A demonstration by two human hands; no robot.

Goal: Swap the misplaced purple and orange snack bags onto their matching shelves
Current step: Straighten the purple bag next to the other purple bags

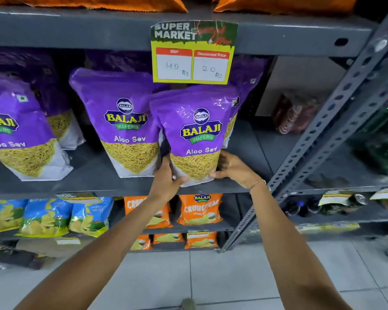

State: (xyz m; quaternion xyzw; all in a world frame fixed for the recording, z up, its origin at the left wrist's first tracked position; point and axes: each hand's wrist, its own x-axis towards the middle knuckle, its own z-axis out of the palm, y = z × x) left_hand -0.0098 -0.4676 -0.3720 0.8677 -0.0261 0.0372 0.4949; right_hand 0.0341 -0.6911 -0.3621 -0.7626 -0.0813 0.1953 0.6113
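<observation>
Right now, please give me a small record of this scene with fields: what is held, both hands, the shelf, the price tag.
held item: purple Balaji Aloo Sev snack bag, upright
left hand: grips the bag's lower left edge
right hand: grips the bag's lower right edge
shelf: grey metal shelf, more purple bags on it
price tag: yellow paper tag, MRP 40 Rs, discounted 20 Rs

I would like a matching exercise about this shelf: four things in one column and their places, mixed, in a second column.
Things
1. purple Aloo Sev bag
2. price tag
3. orange Crunchem bags
4. blue chip bags

Places
A. lower shelf, left part
B. hanging from the edge of the upper shelf
C. held at its base by the left hand and right hand
D. lower shelf, under the hands

Pairs: 1-C, 2-B, 3-D, 4-A
</observation>
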